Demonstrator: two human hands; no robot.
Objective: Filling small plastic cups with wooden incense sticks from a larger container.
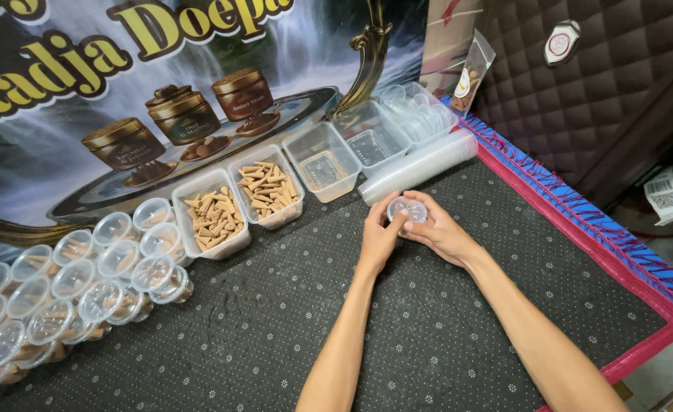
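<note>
While both hands, left hand (380, 235) and right hand (437, 229), close their fingers around a small clear plastic cup (407, 208), brown cones (243, 200) fill ribbed tubs. Dotted dark matting (275, 320) covers the floor.

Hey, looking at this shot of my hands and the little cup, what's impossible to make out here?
- Small clear cup, head view: the left hand and right hand cover its sides, so whether anything is inside is hidden.
- Lidded cups at left: the frame's left edge cuts the rows off, so no count.
- Sleeve of stacked cups: too small and overlapped to count.
</note>
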